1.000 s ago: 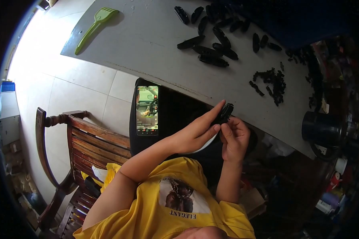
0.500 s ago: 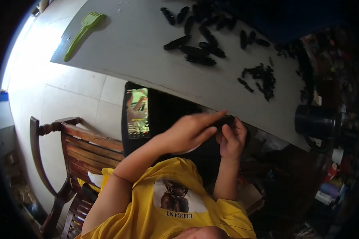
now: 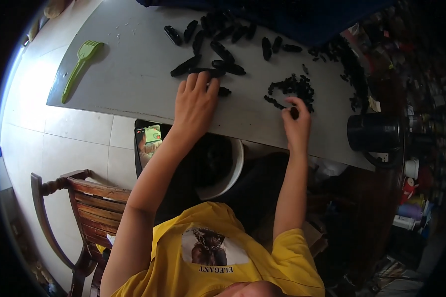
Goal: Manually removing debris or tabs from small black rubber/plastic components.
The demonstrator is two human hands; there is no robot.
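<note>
My left hand reaches over the grey table, fingers stretched out on the near side of several long, oval, black ridged pieces. One such piece sticks out beside its forefinger, partly covered. My left thumb is hidden. At the near edge of a pile of small black bits, my right hand has its thumb and forefinger apart. A dark spot shows between them; I cannot make out whether it is a piece or shadow. On my lap, below the table edge, a white-rimmed basin has dark contents.
A green fork-shaped tool lies at the table's left. At its right edge stands a black mug-like container. Dark blue material covers the far side. A lit phone is by my left forearm; a wooden chair stands left.
Both hands were together near the table edge around a black piece. They have parted: the left has gone to the long pieces, the right to the small bits. The basin has come into sight.
</note>
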